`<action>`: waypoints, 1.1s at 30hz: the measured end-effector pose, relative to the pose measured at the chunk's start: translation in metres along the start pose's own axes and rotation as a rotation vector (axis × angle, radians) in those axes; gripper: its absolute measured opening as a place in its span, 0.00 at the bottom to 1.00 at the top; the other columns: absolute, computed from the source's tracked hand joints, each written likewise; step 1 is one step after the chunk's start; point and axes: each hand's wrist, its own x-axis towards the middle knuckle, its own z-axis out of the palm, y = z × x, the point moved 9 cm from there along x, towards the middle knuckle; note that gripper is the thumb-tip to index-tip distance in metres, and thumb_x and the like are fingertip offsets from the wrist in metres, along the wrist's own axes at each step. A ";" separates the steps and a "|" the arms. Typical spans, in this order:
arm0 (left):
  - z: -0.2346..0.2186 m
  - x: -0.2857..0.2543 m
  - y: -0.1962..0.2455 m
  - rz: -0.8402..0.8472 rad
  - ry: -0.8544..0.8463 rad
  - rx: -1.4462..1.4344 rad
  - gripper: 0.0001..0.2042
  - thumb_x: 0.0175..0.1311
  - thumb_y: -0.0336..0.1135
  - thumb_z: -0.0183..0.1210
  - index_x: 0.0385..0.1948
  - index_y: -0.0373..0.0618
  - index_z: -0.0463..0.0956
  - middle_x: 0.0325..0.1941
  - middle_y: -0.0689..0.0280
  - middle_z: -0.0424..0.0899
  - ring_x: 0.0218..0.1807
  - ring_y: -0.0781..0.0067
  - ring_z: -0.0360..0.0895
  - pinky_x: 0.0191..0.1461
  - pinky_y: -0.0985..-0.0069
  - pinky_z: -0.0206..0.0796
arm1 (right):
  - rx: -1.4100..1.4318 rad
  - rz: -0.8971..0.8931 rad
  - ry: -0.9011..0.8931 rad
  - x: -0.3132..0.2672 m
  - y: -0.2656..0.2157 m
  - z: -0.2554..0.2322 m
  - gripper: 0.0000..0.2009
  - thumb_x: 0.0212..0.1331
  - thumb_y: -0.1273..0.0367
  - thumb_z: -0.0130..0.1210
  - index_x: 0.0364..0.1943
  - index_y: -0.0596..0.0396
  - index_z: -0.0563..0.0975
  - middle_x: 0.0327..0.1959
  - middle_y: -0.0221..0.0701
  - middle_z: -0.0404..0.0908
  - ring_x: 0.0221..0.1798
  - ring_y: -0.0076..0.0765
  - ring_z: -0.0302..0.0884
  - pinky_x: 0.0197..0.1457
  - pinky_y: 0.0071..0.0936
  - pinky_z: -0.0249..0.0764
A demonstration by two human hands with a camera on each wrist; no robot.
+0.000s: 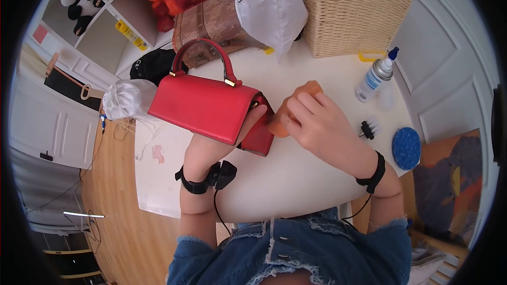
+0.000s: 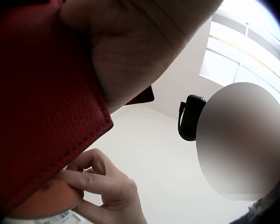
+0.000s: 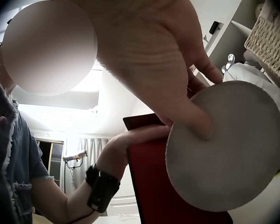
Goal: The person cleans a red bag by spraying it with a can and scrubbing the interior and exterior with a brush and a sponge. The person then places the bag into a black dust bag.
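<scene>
Currently, the person is holding a red handbag (image 1: 203, 106) left of the table's (image 1: 296, 179) middle, with its handle (image 1: 211, 45) pointing toward the far edge. The left hand (image 1: 211, 150) is reaching between the bag's panels and gripping it, fingers partly hidden. The right hand (image 1: 325, 132) is pinching a round pad (image 3: 228, 149), partly closed, with the thumb lying across one face. The pad is sitting at the bag's right end; whether it is touching the leather is unclear.

Judging by this posture, good control is depending on the left hand bracing the panel from behind, close to the pad. Even pressure is calling for a flat pad face, since a folded rim is likely to be catching on the stitched edge (image 2: 84, 144). The spray can (image 1: 374, 80) is standing near the table's right edge, clear of both elbows.
</scene>
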 end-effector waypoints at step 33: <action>-0.001 -0.004 0.014 0.250 0.018 0.182 0.11 0.61 0.36 0.61 0.44 0.45 0.78 0.42 0.61 0.81 0.44 0.59 0.78 0.46 0.70 0.70 | 0.134 -0.090 -0.028 0.001 -0.021 -0.002 0.04 0.40 0.70 0.56 0.23 0.53 0.78 0.31 0.26 0.69 0.40 0.30 0.67 0.37 0.24 0.62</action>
